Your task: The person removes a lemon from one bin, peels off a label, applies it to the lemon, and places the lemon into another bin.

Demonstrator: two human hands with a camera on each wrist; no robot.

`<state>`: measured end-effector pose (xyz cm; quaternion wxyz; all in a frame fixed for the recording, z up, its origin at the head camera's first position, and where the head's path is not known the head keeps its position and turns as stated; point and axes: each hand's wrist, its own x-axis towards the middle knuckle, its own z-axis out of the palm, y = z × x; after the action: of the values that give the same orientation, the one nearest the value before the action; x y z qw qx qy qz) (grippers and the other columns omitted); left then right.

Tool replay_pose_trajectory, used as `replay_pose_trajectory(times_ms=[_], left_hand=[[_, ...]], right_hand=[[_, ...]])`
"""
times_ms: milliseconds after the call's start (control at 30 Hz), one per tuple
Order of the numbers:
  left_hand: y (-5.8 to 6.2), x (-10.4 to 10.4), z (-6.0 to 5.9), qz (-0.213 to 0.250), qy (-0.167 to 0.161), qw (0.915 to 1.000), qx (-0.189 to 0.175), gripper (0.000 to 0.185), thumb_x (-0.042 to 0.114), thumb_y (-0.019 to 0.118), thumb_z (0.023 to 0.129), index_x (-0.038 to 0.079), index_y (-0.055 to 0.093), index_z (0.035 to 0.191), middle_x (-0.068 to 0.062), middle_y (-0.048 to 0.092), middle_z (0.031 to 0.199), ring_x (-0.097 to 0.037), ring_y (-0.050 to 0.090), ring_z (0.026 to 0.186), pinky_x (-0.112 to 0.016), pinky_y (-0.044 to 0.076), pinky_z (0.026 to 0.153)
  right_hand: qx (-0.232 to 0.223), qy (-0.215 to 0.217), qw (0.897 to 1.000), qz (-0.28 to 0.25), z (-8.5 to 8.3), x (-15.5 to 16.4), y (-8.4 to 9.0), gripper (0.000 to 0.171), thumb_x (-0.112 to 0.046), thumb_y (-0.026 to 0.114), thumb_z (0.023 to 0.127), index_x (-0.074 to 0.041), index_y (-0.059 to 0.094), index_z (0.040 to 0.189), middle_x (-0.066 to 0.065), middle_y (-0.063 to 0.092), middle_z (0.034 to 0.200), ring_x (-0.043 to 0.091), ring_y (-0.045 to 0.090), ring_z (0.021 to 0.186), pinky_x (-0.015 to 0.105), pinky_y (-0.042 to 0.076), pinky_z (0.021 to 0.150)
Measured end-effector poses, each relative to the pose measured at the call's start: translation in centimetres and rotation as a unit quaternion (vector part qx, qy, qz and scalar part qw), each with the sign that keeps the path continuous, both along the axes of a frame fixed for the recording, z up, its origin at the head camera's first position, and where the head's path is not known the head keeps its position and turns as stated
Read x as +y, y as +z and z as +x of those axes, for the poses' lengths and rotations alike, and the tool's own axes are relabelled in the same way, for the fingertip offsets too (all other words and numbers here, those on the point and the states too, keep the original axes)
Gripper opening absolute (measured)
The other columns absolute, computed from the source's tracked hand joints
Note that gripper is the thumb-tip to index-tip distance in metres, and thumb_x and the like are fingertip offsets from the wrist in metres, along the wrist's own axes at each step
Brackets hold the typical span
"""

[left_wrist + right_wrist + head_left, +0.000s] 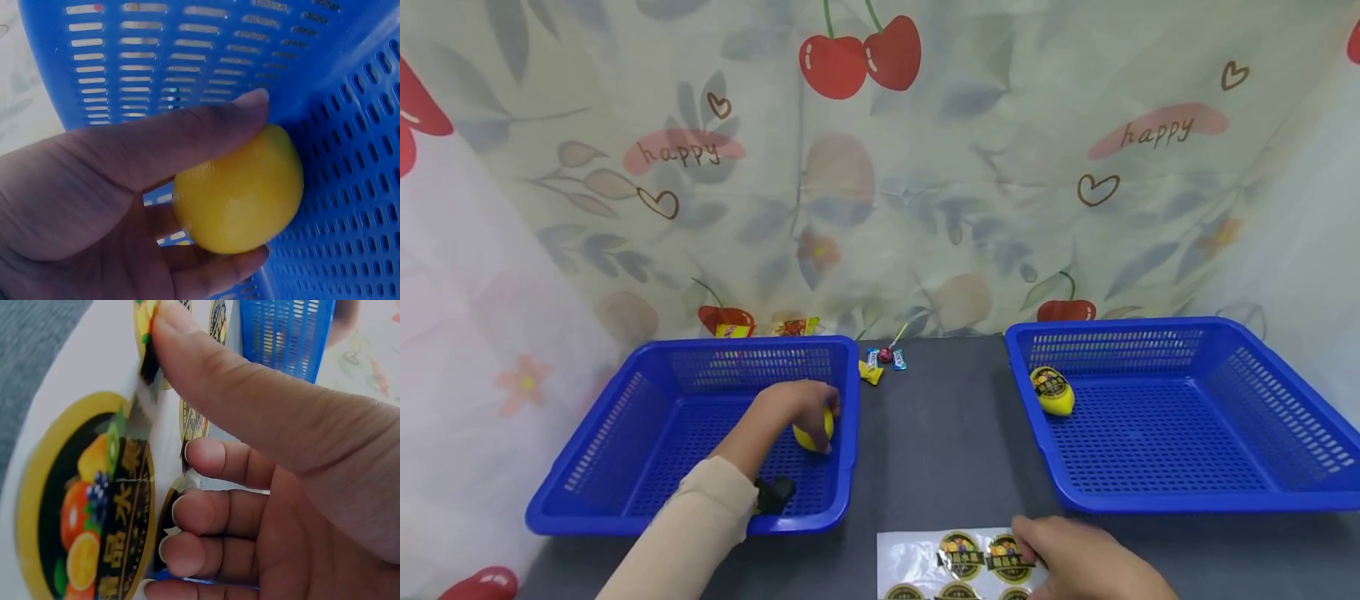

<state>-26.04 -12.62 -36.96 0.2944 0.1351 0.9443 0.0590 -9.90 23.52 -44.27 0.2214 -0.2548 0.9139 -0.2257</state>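
My left hand (797,404) reaches into the left blue basket (848,433) and grips a yellow lemon (804,439) near the basket's right wall. In the left wrist view, the thumb lies along one side of the lemon (244,194), with the fingers curled under the other. A white sheet of round black-and-gold fruit stickers (917,554) lies at the front edge of view. At its upper right, my right hand (1090,558) holds it with bent fingers. The right wrist view shows the thumb (178,337) against a sticker, fingertips close to the sheet.
In the right blue basket (1150,500), another lemon (1057,403) bearing a round sticker lies against the left wall. Small wrapped candies (871,372) and a lollipop (886,355) sit behind, between the baskets. A black object (775,494) shows beside the left sleeve. A printed curtain (925,208) stands behind.
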Motion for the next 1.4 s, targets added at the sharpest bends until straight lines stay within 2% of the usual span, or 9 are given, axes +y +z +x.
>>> replay_pose_trajectory(times_ms=[133,333,600,767,867,1000,1100,1267,1400], left_hand=[[0.3,-0.2,0.3,-0.023,0.009,0.9997,-0.009,0.057,0.024,0.089,0.077,0.015,0.062,0.126,-0.008,0.059,0.122,-0.027,0.056,0.109,-0.049,0.049,0.094],[0.9,-0.7,0.6,-0.03,0.025,0.9988,-0.031,0.057,0.016,0.088,0.076,0.018,0.062,0.127,-0.013,0.05,0.124,-0.028,0.056,0.098,-0.037,0.057,0.069],[4.6,-0.1,2.9,0.004,-0.009,0.9978,0.066,0.062,0.018,0.085,0.076,0.019,0.059,0.133,-0.013,0.049,0.131,-0.028,0.054,0.101,-0.045,0.055,0.08],[7.1,1.0,5.4,0.085,-0.045,0.9815,0.166,0.069,0.015,0.085,0.075,0.017,0.055,0.137,-0.011,0.048,0.127,-0.024,0.056,0.091,-0.037,0.055,0.075],[7.3,2.1,7.7,0.196,-0.066,0.9571,0.203,0.073,0.012,0.082,0.074,0.014,0.053,0.141,-0.009,0.048,0.126,-0.021,0.055,0.09,-0.031,0.053,0.073],[5.0,5.1,11.4,0.31,-0.08,0.9261,0.199,0.075,0.016,0.082,0.075,0.017,0.052,0.144,-0.003,0.049,0.131,-0.014,0.056,0.094,-0.025,0.052,0.074],[2.1,8.3,12.8,0.318,-0.07,0.9303,0.17,0.079,0.021,0.083,0.072,0.02,0.051,0.144,0.001,0.051,0.131,-0.011,0.055,0.091,-0.024,0.049,0.071],[-4.0,11.8,11.4,0.276,0.0,0.9455,0.172,0.085,0.022,0.086,0.064,0.016,0.051,0.141,-0.001,0.055,0.125,-0.018,0.053,0.092,-0.031,0.048,0.072],[-7.9,12.1,10.0,0.281,0.05,0.9355,0.209,0.088,0.02,0.085,0.063,0.011,0.049,0.143,-0.007,0.058,0.124,-0.025,0.052,0.096,-0.035,0.048,0.077]], right_hand=[[0.0,0.001,1.0,-0.009,0.0,-0.2,0.0,0.044,-0.013,0.087,0.072,-0.022,0.045,0.085,-0.013,0.038,0.069,0.004,0.035,0.06,0.031,0.029,0.054],[0.0,0.008,0.999,-0.032,-0.1,-0.1,-0.1,0.041,-0.005,0.081,0.067,-0.021,0.046,0.083,-0.015,0.033,0.067,0.003,0.031,0.057,0.028,0.027,0.052],[-0.018,0.01,0.999,-0.046,-0.4,-0.4,-0.2,0.041,-0.008,0.082,0.066,-0.019,0.046,0.082,-0.015,0.031,0.066,0.003,0.029,0.056,0.027,0.025,0.051],[-0.022,0.013,0.998,-0.048,-0.6,-0.5,-0.3,0.04,-0.01,0.082,0.067,-0.019,0.046,0.082,-0.014,0.031,0.066,0.003,0.028,0.056,0.028,0.025,0.052],[-0.021,0.012,0.999,-0.045,-0.5,-0.3,-0.3,0.041,-0.01,0.082,0.067,-0.019,0.045,0.082,-0.014,0.03,0.066,0.003,0.026,0.056,0.028,0.023,0.051],[0.004,0.016,0.999,-0.034,-0.1,0.2,-0.2,0.043,-0.008,0.082,0.066,-0.021,0.044,0.081,-0.015,0.027,0.066,0.003,0.023,0.055,0.025,0.02,0.049],[0.031,0.027,0.999,-0.032,0.0,0.4,-0.3,0.045,-0.007,0.083,0.066,-0.022,0.044,0.082,-0.016,0.026,0.066,0.003,0.022,0.054,0.024,0.02,0.049],[0.025,0.018,0.999,-0.036,-0.1,0.3,-0.3,0.044,-0.005,0.081,0.065,-0.021,0.044,0.083,-0.016,0.028,0.066,0.003,0.025,0.055,0.026,0.024,0.05],[0.005,0.011,0.999,-0.035,-0.2,0.0,-0.3,0.043,-0.004,0.08,0.066,-0.022,0.044,0.083,-0.015,0.029,0.066,0.004,0.026,0.056,0.029,0.023,0.051]])
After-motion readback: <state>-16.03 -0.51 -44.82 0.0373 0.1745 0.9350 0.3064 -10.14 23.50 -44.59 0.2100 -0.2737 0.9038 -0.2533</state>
